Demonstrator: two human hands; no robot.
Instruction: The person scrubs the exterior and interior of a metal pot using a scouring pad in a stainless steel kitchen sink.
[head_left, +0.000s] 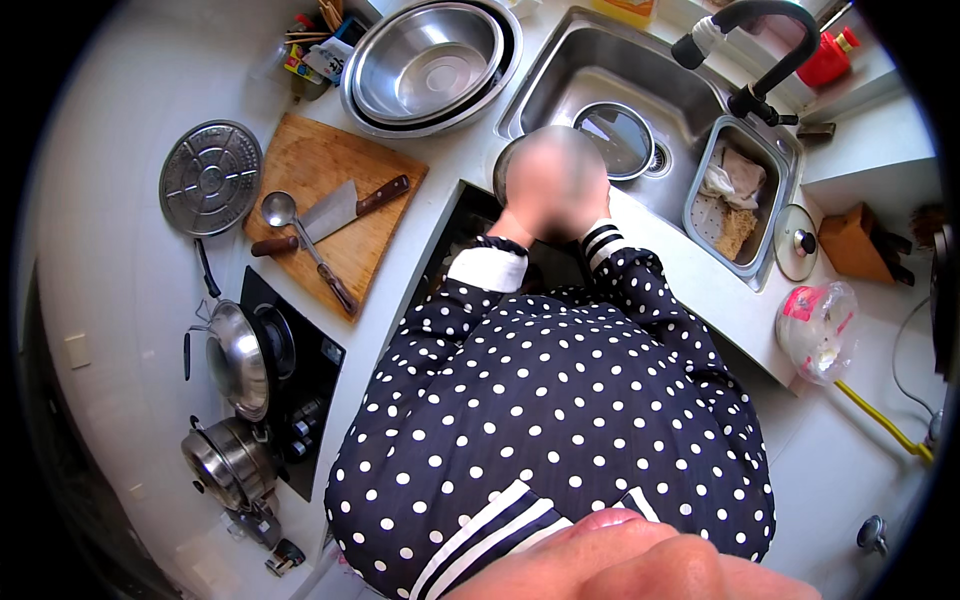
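My left hand and my right hand are close together over the front edge of the stainless steel sink. A blur covers most of both, so finger positions and any grip are hidden. Just left of the hands shows the edge of a round metal vessel; whether I touch it is unclear. Beyond my right hand, a round steel-rimmed piece with a dark, glossy surface lies in the sink beside the drain. It could be a glass lid or a water-filled pan.
Nested steel basins stand left of the sink. A cleaver and ladle lie on the wooden cutting board. The black faucet arches over the sink's right side; a draining basket holds cloths. A wok occupies the cooktop.
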